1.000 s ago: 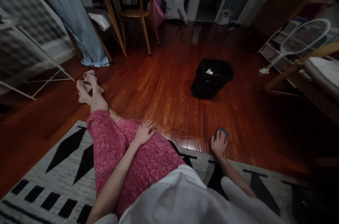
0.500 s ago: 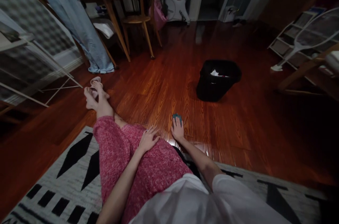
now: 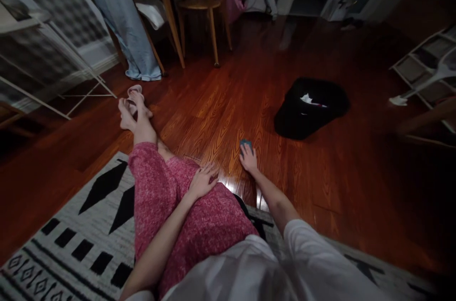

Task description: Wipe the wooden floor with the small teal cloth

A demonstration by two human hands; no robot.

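On the wooden floor to the right of my legs, my right hand presses on a small blue-green cloth. My fingers lie over its near part, so only its far edge and sides show. My left hand rests on the thigh of my pink trousers, fingers spread and nothing in them. A black bin with white scraps inside stands on the floor beyond my right hand, apart from it.
A patterned rug lies under me. Wooden chairs and jeans hanging down are at the upper left. A white rack stands on the left, and a shelf on the right. My bare feet are near slippers.
The view has tilted down and shifted, so the bin and furniture sit differently in the picture. My right hand is still on the cloth; my left hand stays on my thigh.
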